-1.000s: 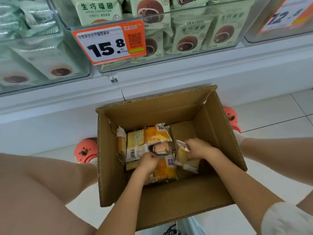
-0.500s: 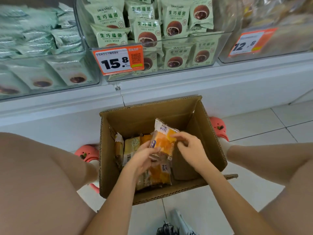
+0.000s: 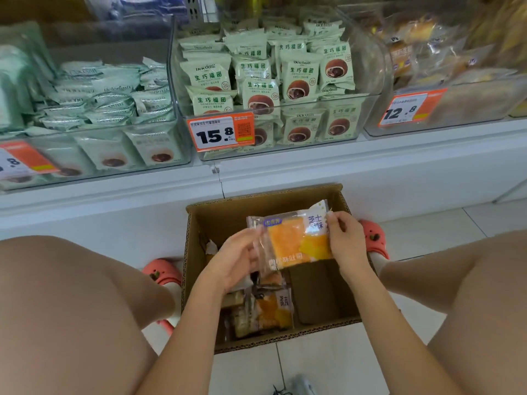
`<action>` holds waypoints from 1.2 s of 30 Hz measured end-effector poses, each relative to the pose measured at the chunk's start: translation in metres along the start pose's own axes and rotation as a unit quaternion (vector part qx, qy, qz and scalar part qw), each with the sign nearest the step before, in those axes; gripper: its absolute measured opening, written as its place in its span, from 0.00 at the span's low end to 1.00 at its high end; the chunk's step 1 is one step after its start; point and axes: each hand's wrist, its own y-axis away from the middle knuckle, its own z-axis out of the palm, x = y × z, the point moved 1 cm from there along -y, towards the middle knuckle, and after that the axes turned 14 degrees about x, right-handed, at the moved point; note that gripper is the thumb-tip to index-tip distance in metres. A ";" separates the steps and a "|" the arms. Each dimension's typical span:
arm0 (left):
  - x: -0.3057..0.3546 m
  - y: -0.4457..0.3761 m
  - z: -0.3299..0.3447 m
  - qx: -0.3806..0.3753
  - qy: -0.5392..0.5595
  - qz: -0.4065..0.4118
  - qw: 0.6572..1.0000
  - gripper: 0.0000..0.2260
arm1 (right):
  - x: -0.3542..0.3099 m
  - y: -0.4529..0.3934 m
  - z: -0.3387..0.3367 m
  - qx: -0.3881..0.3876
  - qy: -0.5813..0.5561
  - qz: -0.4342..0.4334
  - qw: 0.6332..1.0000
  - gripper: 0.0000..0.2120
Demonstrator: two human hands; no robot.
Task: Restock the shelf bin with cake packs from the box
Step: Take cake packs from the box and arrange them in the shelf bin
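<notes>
A long white shelf ledge (image 3: 313, 178) runs across in front of you, carrying clear plastic bins side by side. The middle clear bin (image 3: 368, 67) is packed with pale green snack packs printed with a brown round cake (image 3: 302, 78), and an orange and white price tag reading 15.8 (image 3: 221, 132) hangs on its front. The bin to your left (image 3: 94, 155) holds more pale green packs, mostly lying flat; the bin to your right (image 3: 445, 109) holds blurred yellowish packs behind a tag reading 12.8 (image 3: 405, 109).

Below the ledge, an open brown cardboard box (image 3: 322, 295) sits on the pale tiled floor (image 3: 328, 366) between your knees, with your coral pink clogs (image 3: 162, 273) just beside its two sides.

Above the box you hold a clear-wrapped cake pack with an orange and yellow printed front (image 3: 293, 240), lifted out and lying roughly level. Your left hand (image 3: 233, 260) cups its left end, fingers curled around the wrapper. Your right hand (image 3: 346, 240) pinches its right edge between thumb and fingertips.

Inside the box, further orange-printed cake packs (image 3: 268, 309) lie along the left part, partly hidden by your left wrist; the right part shows bare cardboard.
</notes>
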 end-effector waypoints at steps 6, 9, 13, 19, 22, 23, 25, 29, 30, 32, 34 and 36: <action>0.051 0.024 0.008 0.127 -0.029 0.126 0.983 0.18 | -0.046 0.007 0.003 -0.047 -0.140 0.047 0.988 0.07; 0.092 0.038 0.015 0.154 -0.016 0.184 0.971 0.17 | -0.082 0.001 0.003 -0.112 -0.167 0.060 0.978 0.04; 0.173 0.054 0.041 0.152 -0.054 0.291 0.943 0.15 | -0.160 -0.019 -0.009 -0.145 -0.205 -0.010 0.968 0.08; 0.325 0.086 0.090 0.301 -0.284 0.648 0.639 0.13 | -0.319 -0.090 -0.073 -0.012 -0.289 -0.176 0.941 0.02; 0.385 0.067 0.113 0.307 -0.453 0.728 0.414 0.20 | -0.394 -0.134 -0.099 0.064 -0.296 -0.241 0.922 0.07; 0.400 0.057 0.121 0.302 -0.485 0.729 0.376 0.21 | -0.415 -0.147 -0.103 0.076 -0.285 -0.256 0.921 0.08; 0.420 0.039 0.132 0.313 -0.529 0.717 0.329 0.22 | -0.451 -0.175 -0.102 0.091 -0.257 -0.267 0.924 0.09; 0.425 0.015 0.132 0.358 -0.542 0.711 0.269 0.23 | -0.497 -0.226 -0.074 0.143 -0.193 -0.284 0.928 0.13; 0.425 0.013 0.131 0.363 -0.535 0.717 0.261 0.23 | -0.507 -0.237 -0.065 0.145 -0.179 -0.289 0.929 0.14; 0.425 0.011 0.132 0.373 -0.527 0.724 0.245 0.23 | -0.524 -0.262 -0.043 0.139 -0.150 -0.283 0.937 0.18; 0.424 0.010 0.132 0.380 -0.520 0.729 0.233 0.23 | -0.533 -0.281 -0.024 0.104 -0.138 -0.257 0.951 0.21; 0.424 0.010 0.132 0.385 -0.510 0.737 0.222 0.22 | -0.538 -0.298 -0.008 0.058 -0.152 -0.236 0.958 0.19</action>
